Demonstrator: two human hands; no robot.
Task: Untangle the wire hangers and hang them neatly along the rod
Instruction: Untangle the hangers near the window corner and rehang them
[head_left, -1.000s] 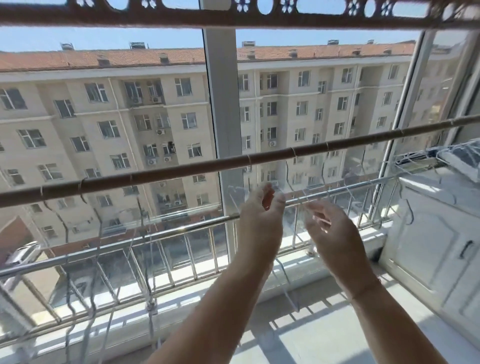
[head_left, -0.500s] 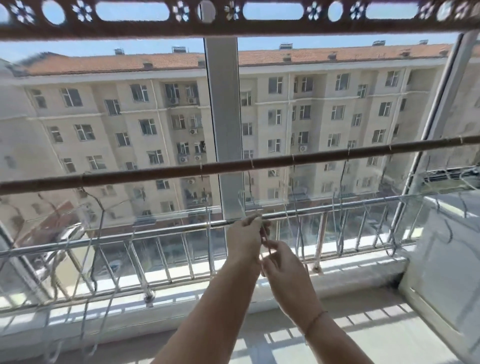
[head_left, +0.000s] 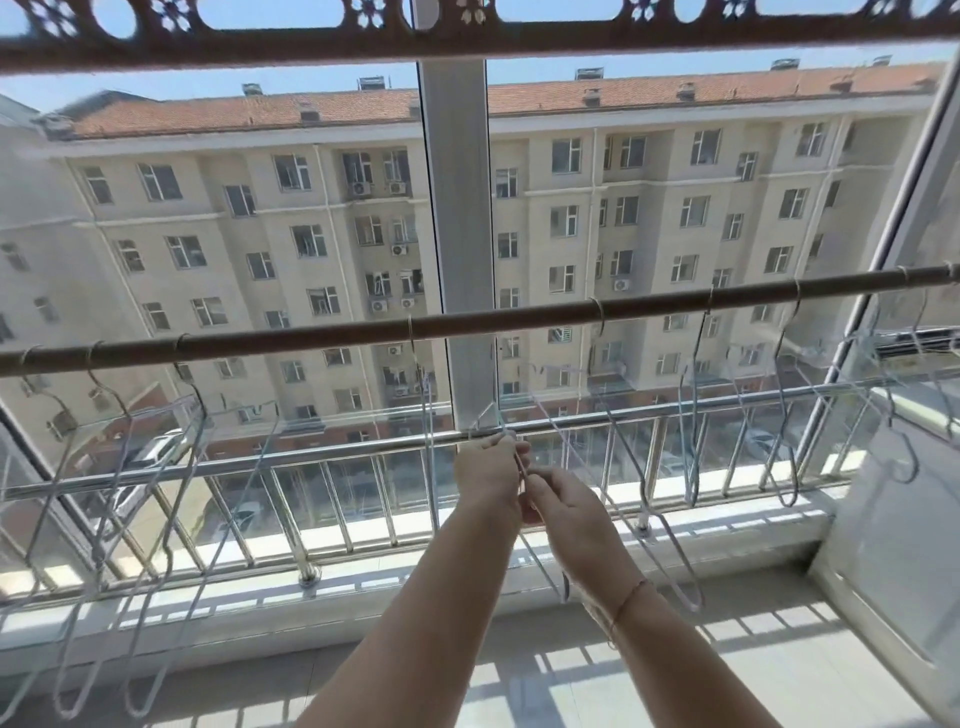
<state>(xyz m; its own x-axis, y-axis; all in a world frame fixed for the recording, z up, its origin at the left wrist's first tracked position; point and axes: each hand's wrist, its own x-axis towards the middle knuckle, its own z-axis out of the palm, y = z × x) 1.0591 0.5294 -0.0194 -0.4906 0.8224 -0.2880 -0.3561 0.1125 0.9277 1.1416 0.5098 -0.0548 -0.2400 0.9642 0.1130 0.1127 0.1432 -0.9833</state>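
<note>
Right now I have both hands raised below the rod (head_left: 519, 318), touching each other in front of the railing (head_left: 311, 456). My left hand (head_left: 488, 475) and right hand (head_left: 563, 506) both pinch the thin wire of one hanger (head_left: 537, 558) between curled fingers. Other hangers (head_left: 130, 519) hang from the rod at left and right.
</note>
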